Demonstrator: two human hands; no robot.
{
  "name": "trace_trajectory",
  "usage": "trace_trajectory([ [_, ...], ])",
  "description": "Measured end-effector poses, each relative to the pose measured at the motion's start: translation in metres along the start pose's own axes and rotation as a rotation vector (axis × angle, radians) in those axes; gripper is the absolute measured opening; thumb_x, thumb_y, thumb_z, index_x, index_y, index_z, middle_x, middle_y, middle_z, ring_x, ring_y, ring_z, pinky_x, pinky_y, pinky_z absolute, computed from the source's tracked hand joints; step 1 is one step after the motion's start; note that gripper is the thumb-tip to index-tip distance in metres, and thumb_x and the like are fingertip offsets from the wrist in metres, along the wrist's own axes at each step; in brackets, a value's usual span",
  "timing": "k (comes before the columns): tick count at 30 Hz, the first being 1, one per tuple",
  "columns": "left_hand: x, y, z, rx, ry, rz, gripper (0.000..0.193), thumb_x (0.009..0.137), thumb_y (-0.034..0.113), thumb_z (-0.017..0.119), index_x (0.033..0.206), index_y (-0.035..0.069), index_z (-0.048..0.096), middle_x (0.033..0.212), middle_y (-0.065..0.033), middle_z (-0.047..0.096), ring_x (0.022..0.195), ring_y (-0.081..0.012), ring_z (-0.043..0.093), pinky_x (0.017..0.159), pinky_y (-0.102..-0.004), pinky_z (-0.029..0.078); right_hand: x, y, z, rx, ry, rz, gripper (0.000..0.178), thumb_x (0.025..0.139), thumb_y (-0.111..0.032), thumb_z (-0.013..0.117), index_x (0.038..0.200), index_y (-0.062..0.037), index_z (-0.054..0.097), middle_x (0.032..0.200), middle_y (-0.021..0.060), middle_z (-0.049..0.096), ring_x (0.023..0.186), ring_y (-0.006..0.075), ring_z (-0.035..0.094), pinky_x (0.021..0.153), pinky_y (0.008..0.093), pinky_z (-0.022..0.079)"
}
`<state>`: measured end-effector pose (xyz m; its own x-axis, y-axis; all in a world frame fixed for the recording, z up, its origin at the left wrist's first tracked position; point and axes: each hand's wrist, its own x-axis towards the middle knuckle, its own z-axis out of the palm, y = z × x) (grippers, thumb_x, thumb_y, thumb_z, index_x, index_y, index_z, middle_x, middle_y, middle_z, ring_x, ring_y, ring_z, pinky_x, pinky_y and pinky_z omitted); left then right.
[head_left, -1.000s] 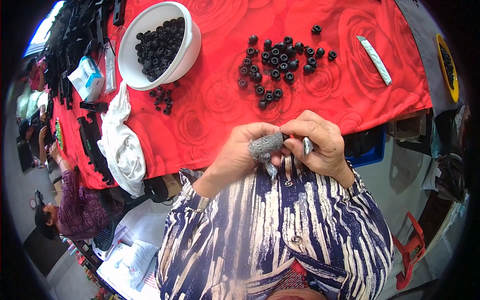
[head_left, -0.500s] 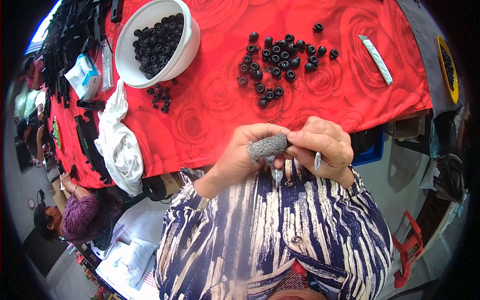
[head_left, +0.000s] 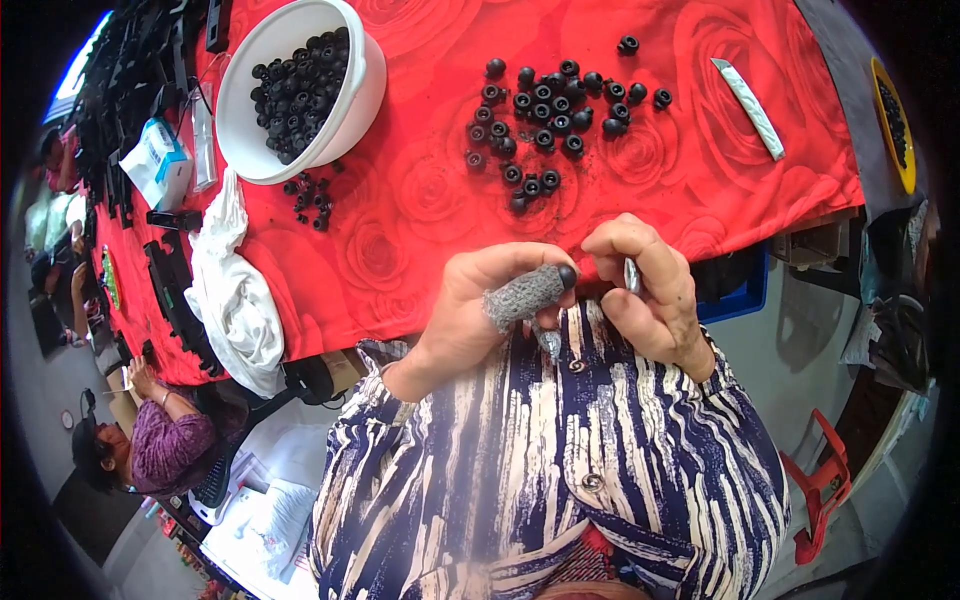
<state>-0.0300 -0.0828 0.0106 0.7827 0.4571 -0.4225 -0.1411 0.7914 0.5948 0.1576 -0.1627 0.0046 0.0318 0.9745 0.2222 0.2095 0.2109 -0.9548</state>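
Above my lap, my left hand (head_left: 475,290) is closed on a small round black part (head_left: 567,276). A grey, rough-textured sleeve (head_left: 522,300) lies along the fingers beside that part; whether it covers a digit I cannot tell. Below it shows a silvery wrapped tip (head_left: 549,343). Just to the right, apart from the black part, my right hand (head_left: 655,295) has its fingers curled around a small silvery blade-like piece (head_left: 631,275). Several similar black parts (head_left: 545,115) lie scattered on the red tablecloth (head_left: 400,240) ahead of my hands.
A white bowl (head_left: 372,95) of black parts stands at the far left, smaller black bits (head_left: 312,200) beside it. A white cloth (head_left: 240,300) drapes over the edge. A pale slim strip (head_left: 748,108) lies right; a yellow tray (head_left: 893,125) beyond. Another person (head_left: 170,440) sits left.
My right hand has drawn back from the left and its fingers have loosened apart. The round black part now shows at the end of the grey sleeve in my left hand.
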Motion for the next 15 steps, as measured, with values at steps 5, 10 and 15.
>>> trace_trajectory([
  [5,-0.0014,-0.0014,-0.0029,0.081,0.032,0.028,0.024,0.087,0.009,0.062,0.11,-0.001,0.061,0.087,-0.0036,0.065,0.07,-0.0056,0.058,0.061,-0.0167,0.046,0.0021,-0.0044,0.0013,0.062,-0.016,0.035,0.035,0.076,-0.009,0.061,0.108,0.0024,0.051,0.088,0.014,0.054,0.072,0.0238,0.056,0.062,0.0333,0.043],
  [10,-0.0023,-0.0014,-0.003,0.102,0.035,0.055,0.024,0.087,0.008,0.062,0.109,-0.001,0.061,0.089,-0.0033,0.065,0.071,-0.0049,0.058,0.061,-0.0163,0.045,0.0023,-0.0072,0.0006,0.055,-0.044,0.088,0.029,0.081,-0.009,0.059,0.108,0.002,0.052,0.086,0.0137,0.054,0.072,0.0255,0.056,0.063,0.0335,0.044],
  [15,-0.0017,-0.0004,-0.0008,0.089,0.065,0.043,0.023,0.087,0.005,0.061,0.11,-0.001,0.061,0.09,-0.0029,0.064,0.072,-0.0048,0.058,0.062,-0.0163,0.045,0.0008,-0.0089,0.0043,0.003,-0.041,0.137,0.022,0.091,-0.011,0.052,0.107,0.0029,0.056,0.087,0.011,0.055,0.075,0.0183,0.053,0.068,0.0276,0.042],
])
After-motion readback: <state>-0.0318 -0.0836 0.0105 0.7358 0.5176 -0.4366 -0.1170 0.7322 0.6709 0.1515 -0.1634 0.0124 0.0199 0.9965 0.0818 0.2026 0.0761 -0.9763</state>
